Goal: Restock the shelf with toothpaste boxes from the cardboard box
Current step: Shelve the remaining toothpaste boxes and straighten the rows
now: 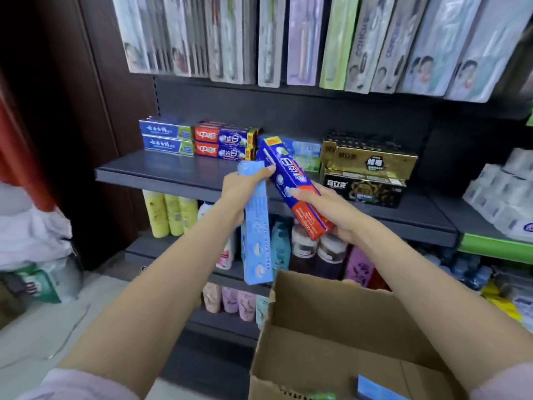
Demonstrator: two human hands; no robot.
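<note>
My left hand [240, 192] grips the top end of a light blue toothpaste box [256, 241] that hangs down almost upright. A dark blue and red toothpaste box [291, 183] is held by my right hand [328, 209] near its red lower end, tilted with its top toward the shelf [161, 171]. Both boxes hover in front of the shelf's edge. On the shelf lie stacked blue-green boxes [168, 140], red-blue boxes [223, 142], pale boxes [307, 154] and gold-black boxes [366, 168]. The open cardboard box [331, 327] stands below at the right, with a blue box [375, 388] inside.
Toothbrush packs [288, 39] hang above the shelf. Lower shelves carry yellow bottles [170, 215] and other bottles and pouches. White tissue rolls [504, 194] sit on a green-edged shelf at the right. Bags [34, 255] lie on the floor at the left.
</note>
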